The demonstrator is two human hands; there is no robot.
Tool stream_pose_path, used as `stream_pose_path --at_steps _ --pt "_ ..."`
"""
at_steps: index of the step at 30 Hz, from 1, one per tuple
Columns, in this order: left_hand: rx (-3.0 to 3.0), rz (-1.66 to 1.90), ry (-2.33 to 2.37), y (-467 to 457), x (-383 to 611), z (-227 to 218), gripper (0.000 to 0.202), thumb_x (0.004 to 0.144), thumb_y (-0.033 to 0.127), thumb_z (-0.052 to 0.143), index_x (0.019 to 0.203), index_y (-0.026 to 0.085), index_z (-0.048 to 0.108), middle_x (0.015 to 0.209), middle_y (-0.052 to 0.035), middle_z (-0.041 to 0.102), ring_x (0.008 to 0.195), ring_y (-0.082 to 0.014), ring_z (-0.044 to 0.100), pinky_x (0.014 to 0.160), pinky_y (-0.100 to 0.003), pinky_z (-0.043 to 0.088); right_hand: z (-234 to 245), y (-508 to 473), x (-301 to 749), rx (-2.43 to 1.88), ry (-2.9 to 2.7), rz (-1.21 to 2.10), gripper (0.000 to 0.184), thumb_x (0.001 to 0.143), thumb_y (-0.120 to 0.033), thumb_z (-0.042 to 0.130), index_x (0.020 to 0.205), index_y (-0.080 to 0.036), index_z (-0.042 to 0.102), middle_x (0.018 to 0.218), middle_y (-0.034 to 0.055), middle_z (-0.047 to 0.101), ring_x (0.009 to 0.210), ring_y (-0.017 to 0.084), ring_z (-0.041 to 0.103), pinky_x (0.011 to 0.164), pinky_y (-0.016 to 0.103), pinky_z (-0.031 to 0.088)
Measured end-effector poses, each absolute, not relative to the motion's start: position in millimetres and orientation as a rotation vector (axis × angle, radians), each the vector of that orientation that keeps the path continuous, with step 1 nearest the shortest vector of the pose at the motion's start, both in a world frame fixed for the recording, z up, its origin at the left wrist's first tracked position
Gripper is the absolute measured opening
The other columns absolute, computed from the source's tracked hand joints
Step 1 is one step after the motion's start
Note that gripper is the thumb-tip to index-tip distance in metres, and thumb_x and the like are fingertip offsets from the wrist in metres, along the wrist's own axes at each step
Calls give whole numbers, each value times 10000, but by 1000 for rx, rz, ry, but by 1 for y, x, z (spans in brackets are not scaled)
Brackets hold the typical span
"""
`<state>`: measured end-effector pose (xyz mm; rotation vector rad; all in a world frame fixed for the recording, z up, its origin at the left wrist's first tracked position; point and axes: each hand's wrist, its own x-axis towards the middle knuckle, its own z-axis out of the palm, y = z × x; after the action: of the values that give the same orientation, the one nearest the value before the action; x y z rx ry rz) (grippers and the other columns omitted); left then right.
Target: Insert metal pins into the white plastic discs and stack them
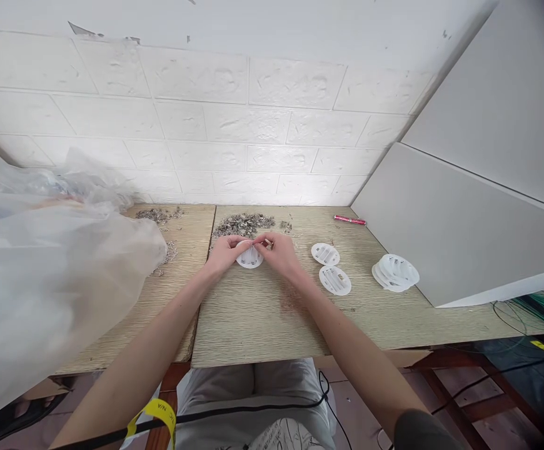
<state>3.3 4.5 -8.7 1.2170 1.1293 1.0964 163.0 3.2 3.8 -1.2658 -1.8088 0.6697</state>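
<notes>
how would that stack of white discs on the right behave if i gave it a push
The stack of white discs would probably slide apart rather than move as one, since its edges are out of line. Its layers look thin, so each is likely light for its size. Lying flat on the table, it seems unlikely to roll.

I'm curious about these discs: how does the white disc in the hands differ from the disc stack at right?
The held disc is single; the stack, several piled unevenly. The held disc is between the left hand and right hand; the stack rests on the table. Both look white.
</notes>
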Motion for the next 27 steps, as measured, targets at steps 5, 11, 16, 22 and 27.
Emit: stream_pose_path --at_steps 5,11,16,22,27 --pt "1195 1105 1146 5 4 -7 270 653 382 776 794 154 740 781 -74 720 693 -190 635 639 -288 476 1 5 162 -1287 -1774 689 101 771 -175 592 767 -187 692 750 12 679 673 144 557 625 263 400" --pt "1183 1109 1156 4 6 -6 249 652 371 767 772 157 728 729 -55 703 651 -174 616 612 -276 466 1 5 161 -1319 -1733 705 58 756 -188 613 739 -180 667 727 14 666 667 145 557 624 267 398" --pt "1206 1120 1154 3 6 -7 247 662 371 761 780 157 728 749 -58 709 666 -171 620 603 -261 458 -2 6 162 -1302 -1674 816 77 745 -239 614 752 -176 656 728 14 656 674 145 566 619 266 408" --pt "1232 1132 1157 5 5 -12 250 669 364 752 795 150 731 761 -70 718 693 -185 642 636 -274 474 -6 9 162 -1210 -1522 1104 188 691 -342 662 737 -163 629 708 11 626 653 133 553 584 247 416" --pt "1257 1107 1159 5 5 -12 298 649 390 768 817 147 731 789 -76 728 726 -199 653 655 -291 487 -7 9 161 -1176 -1440 1179 263 655 -353 699 815 -164 611 762 13 625 679 132 568 592 246 446"
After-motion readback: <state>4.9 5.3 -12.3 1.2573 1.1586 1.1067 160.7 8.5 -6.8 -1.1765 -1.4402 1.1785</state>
